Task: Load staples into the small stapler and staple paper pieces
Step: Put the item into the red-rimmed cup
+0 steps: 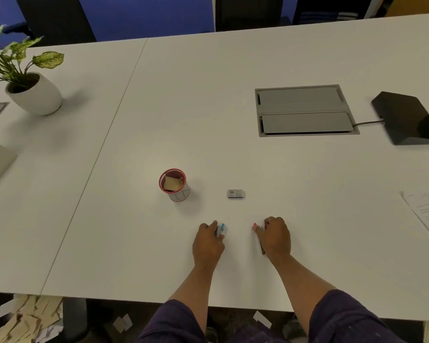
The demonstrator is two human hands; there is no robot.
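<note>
Here the left hand (208,240) is gripping a blue stapler (220,230) and the right hand (276,235) a pink stapler (260,237), fingers curled round each, low over the bench (233,95). The staple box (235,194) is lying just beyond; freeing one hand to reach it seems wise.

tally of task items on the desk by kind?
Staplers: 2, blue in left hand, pink in right hand
Staple boxes: 1
Cups: 1, holding paper pieces
Total: 4
</note>
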